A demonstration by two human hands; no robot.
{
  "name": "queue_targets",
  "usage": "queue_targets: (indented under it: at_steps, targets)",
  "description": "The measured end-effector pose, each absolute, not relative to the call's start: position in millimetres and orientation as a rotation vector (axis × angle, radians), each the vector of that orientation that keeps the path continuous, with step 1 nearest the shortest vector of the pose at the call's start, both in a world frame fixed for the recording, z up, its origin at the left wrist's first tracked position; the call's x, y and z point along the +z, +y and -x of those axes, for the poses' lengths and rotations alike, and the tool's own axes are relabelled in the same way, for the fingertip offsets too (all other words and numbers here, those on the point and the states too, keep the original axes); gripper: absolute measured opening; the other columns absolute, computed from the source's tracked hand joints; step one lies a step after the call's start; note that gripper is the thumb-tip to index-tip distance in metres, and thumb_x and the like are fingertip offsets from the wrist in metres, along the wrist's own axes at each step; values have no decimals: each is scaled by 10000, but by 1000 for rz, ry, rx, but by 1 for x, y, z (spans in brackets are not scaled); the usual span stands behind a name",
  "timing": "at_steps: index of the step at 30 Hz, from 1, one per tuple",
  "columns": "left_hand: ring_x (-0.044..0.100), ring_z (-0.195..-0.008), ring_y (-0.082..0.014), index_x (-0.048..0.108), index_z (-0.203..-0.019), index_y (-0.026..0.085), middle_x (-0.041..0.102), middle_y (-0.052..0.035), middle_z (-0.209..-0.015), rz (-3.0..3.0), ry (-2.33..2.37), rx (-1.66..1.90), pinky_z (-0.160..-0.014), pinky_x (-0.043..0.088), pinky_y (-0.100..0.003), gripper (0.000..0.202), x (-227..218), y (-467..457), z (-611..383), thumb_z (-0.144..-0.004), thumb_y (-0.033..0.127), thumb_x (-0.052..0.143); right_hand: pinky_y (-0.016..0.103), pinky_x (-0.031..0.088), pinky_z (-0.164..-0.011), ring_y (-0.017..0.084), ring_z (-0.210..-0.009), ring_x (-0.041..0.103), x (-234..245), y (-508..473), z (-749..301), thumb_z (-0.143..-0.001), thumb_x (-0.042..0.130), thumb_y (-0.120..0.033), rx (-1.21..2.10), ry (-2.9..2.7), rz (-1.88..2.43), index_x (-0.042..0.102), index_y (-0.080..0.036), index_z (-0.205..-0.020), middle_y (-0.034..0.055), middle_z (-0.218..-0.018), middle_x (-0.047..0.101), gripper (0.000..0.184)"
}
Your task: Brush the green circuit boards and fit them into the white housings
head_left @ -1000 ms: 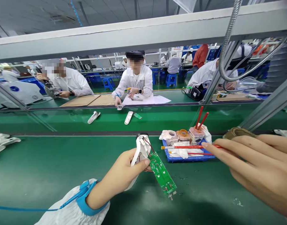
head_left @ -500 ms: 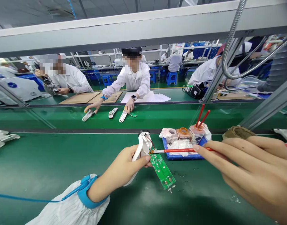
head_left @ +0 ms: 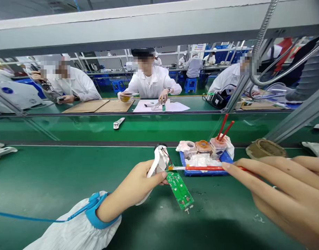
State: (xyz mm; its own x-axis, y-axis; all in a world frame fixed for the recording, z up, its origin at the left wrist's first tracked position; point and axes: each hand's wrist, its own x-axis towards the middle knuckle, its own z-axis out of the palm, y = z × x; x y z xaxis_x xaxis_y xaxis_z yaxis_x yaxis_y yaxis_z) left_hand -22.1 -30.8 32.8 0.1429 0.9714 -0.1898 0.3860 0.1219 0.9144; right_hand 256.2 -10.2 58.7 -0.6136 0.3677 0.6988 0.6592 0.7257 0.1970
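Observation:
In my left hand (head_left: 141, 184) I grip a white plastic housing (head_left: 157, 160) together with the top end of a green circuit board (head_left: 180, 191). Thin red and dark wires run from the housing to the board, which hangs down to the right over the bench. My right hand (head_left: 279, 187) holds a red-handled brush (head_left: 206, 168) level, pinched in the fingers. Its bristles touch the board's upper end close to my left thumb. A blue wrist strap (head_left: 98, 211) with a cord circles my left wrist.
Behind the brush sits a blue tray (head_left: 184, 163) with small bottles, crumpled tissue and two red sticks. A brown round container (head_left: 266, 149) stands to its right. White housings (head_left: 3, 151) lie far left. On the green conveyor (head_left: 70, 128) rests another housing (head_left: 119, 123). Co-workers sit across.
My hands keep nearly the same pose, the brush tip still at the board's top. The co-worker opposite has lifted two housings and a board off the conveyor; the remaining one has shifted left.

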Motion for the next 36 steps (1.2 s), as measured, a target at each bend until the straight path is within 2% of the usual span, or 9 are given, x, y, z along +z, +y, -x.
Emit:
queue_targets:
  at_steps: [7,14,20,23,25,28,30,32,36]
  targets:
    - [606,-717,-168,595,-762,166,659,-13,-725,-1304,1375,866,-673,445,-257,208,15,-28,36,-791,372,588,392,356,-671,235,-703,608,48,25,-272,-846,442,-92,-655,-2364,818,648,-213,-924,47,-831,700,252]
    - [604,-687,-142,605,-799,153,652,-15,-709,-1010,1260,1112,-653,467,-242,286,-1,-26,35,-767,437,614,326,394,-646,210,-776,617,-47,87,-263,-777,405,-8,-187,-2561,1104,694,-188,-918,69,-932,682,369]
    - [611,-656,-126,593,-877,169,662,-6,-702,-974,1173,1180,-643,484,-233,262,-10,-30,24,-812,422,574,451,387,-778,294,-909,581,-75,92,-262,-744,383,17,-45,-2474,1163,679,-162,-976,100,-945,680,417]
    - [629,-675,-145,585,-842,166,670,-19,-700,-950,1174,1197,-679,504,-267,268,-15,-28,18,-832,430,540,477,392,-819,301,-959,557,-61,76,-257,-855,393,-114,35,-2385,1183,656,-169,-1032,121,-1005,656,322]
    - [637,-695,-157,580,-851,173,677,-25,-722,-994,1183,1188,-680,512,-279,270,-18,-25,14,-841,437,523,421,434,-825,258,-962,570,-49,58,-243,-927,377,-286,260,-2322,1160,629,-197,-1075,105,-1024,649,305]
    - [640,-751,-164,587,-928,192,684,-26,-804,-1175,1188,1139,-686,510,-275,270,-17,-21,7,-862,435,492,352,496,-713,210,-821,616,-34,32,-215,-942,324,-471,1563,-1809,961,577,-187,-1135,108,-963,652,427]
    - [636,-781,-160,588,-984,202,678,-18,-833,-1302,1209,1113,-698,500,-261,276,-15,-20,2,-881,425,462,303,500,-636,178,-735,629,-31,22,-200,-924,381,-499,2090,-1467,784,587,-164,-1085,118,-956,652,425]
    - [634,-750,-152,543,-1132,217,675,-7,-814,-1376,1252,1085,-671,493,-249,330,-12,-20,0,-892,420,442,261,488,-599,146,-669,629,-34,20,-194,-901,480,-461,2318,-1245,654,594,-148,-1066,114,-925,658,372]
    - [638,-639,-158,162,-1442,262,690,1,-810,-1334,1354,1035,-583,492,-265,670,-13,-17,-1,-874,439,467,224,478,-580,113,-617,612,-46,25,-196,-834,610,-431,2365,-1117,565,617,-138,-1053,94,-884,662,365]
